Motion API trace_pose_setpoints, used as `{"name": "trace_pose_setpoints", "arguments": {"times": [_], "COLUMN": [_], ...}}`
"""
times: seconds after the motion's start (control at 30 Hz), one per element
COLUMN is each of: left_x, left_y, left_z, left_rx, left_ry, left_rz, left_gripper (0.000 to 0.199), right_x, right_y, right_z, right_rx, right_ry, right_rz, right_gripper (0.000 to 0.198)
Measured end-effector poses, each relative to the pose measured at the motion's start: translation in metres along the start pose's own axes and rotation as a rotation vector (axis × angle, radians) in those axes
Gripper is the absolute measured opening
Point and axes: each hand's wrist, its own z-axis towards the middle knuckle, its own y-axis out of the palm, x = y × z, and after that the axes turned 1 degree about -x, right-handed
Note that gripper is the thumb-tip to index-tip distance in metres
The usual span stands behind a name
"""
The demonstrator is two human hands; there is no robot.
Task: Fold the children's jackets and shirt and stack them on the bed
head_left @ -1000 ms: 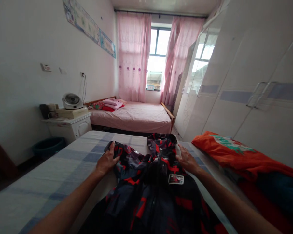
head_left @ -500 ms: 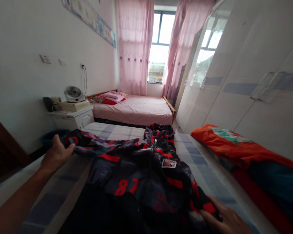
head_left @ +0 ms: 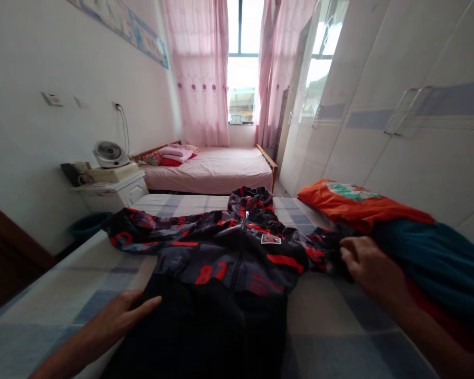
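Observation:
A black jacket (head_left: 260,316) with red and grey patterning, a front zip and red digits lies front up on the bed nearest me. Its collar points away and both sleeves are out to the sides. My left hand (head_left: 118,318) is at the left edge of the jacket's plain black lower part, with thumb and a finger stretched apart; its other fingers are partly hidden. On the other side, my right hand (head_left: 365,258) has its fingers closed on the end of the right-hand sleeve.
Beneath the jacket is a blue-and-white checked sheet (head_left: 324,342). Orange clothing (head_left: 395,208) and dark teal cloth (head_left: 430,263) are heaped at the right. Beyond stand a pink-covered bed (head_left: 225,168), a nightstand (head_left: 130,189) with a fan (head_left: 110,152), and white wardrobes (head_left: 379,63).
My left hand has left the left-hand sleeve and come down to the jacket's lower left edge. My right hand has moved outward and away from me, spreading the right-hand sleeve sideways.

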Motion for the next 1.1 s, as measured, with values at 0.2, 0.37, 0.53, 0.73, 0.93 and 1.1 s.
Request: {"name": "trace_pose_setpoints", "arguments": {"times": [0.2,0.37,0.53,0.73,0.93,1.1], "left_x": [0.038,0.052,0.043,0.035,0.048,0.052], "left_y": [0.012,0.015,0.024,0.029,0.014,-0.001], "left_z": [-0.017,-0.014,-0.016,-0.015,-0.016,-0.019], "left_rx": [-0.038,0.12,0.18,0.269,0.387,0.408], "left_ry": [-0.063,-0.068,0.053,0.167,0.244,0.2], "left_rz": [-0.515,-0.575,-0.229,-0.023,-0.047,0.011], "left_gripper": [0.038,0.039,0.044,0.046,0.04,0.046], "right_x": [-0.054,-0.088,-0.11,-0.128,-0.14,-0.104], "right_y": [0.017,0.02,0.034,0.052,0.025,-0.065], "right_z": [-0.054,-0.056,-0.059,-0.06,-0.027,-0.002], "right_rx": [-0.665,-0.735,-0.738,-0.656,-0.364,0.22], "right_ry": [-0.259,-0.212,-0.136,-0.057,-0.043,-0.053], "right_rz": [0.49,1.115,1.62,1.536,1.318,0.828], "right_gripper": [0.019,0.036,0.065,0.062,0.024,0.021]}}
